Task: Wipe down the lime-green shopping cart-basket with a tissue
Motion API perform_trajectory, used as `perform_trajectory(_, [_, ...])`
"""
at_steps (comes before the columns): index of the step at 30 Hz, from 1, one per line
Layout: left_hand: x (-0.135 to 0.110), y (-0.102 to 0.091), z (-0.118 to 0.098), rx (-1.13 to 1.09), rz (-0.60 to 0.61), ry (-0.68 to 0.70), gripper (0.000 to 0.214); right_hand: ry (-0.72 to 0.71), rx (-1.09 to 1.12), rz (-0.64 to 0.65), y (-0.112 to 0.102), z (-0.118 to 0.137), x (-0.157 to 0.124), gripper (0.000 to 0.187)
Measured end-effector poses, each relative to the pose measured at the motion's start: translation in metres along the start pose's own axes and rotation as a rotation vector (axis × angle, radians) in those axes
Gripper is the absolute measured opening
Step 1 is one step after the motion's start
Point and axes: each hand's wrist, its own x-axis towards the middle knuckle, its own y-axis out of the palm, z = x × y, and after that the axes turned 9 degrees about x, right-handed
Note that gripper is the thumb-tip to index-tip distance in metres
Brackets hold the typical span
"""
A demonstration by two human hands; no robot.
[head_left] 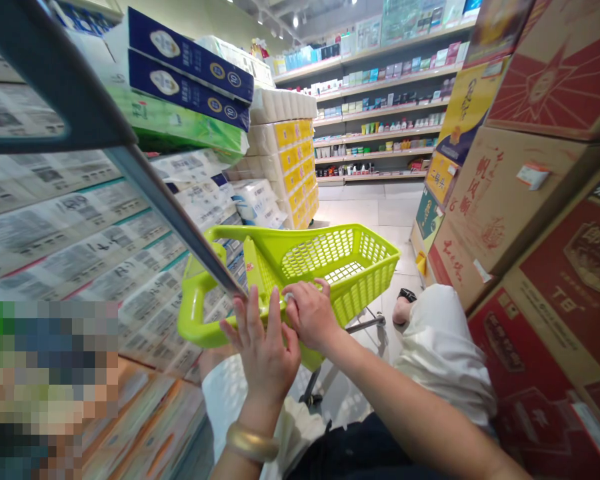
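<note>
A lime-green plastic shopping cart (pixel 380 270) with a perforated basket stands in front of me, and its basket shows no goods. My left hand (pixel 267 363), a gold-coloured bangle on its wrist, has its fingers spread over the cart's near edge. Beside it, my right hand (pixel 313 317) is closed, fingers curled at the cart's near rim. Something small and whitish shows at its fingertips; I cannot make out what it is. A grey metal pole (pixel 180 220) slants from the upper left down to behind my left fingertips. Its lower end is hidden.
Stacked cartons (pixel 520 193) line the right side. Wrapped paper packs (pixel 130 267) and blue tissue packs (pixel 190 73) are piled on the left. Shelves of small goods (pixel 380 103) stand at the back beyond a tiled floor (pixel 370 207). My knee in white trousers (pixel 435 333) is beside the cart.
</note>
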Motion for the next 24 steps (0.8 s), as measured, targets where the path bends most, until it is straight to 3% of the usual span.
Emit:
perform_trajectory(3, [-0.001,0.000,0.005,0.020,0.108,-0.012,0.072,0.063,-0.039,-0.020,-0.008,-0.020,-0.001,0.020])
perform_trajectory(7, [0.001,-0.002,0.004,0.007,0.057,0.023,0.057,0.165,-0.126,-0.071,-0.018,-0.044,-0.003,0.019])
perform_trajectory(11, [0.013,0.002,-0.006,-0.050,0.119,0.214,0.054,0.125,-0.121,-0.042,-0.009,-0.037,0.000,0.021])
perform_trajectory(17, [0.031,0.005,-0.011,0.076,0.352,0.187,0.038,0.070,-0.127,-0.013,-0.007,-0.041,0.001,0.021])
perform_trajectory(21, [0.029,0.003,-0.009,0.093,0.342,0.197,0.036,0.141,-0.176,-0.055,-0.014,-0.050,0.001,0.021])
perform_trajectory(24, [0.026,0.004,-0.010,0.109,0.327,0.196,0.036,0.143,-0.150,-0.045,-0.008,-0.036,0.004,0.021])
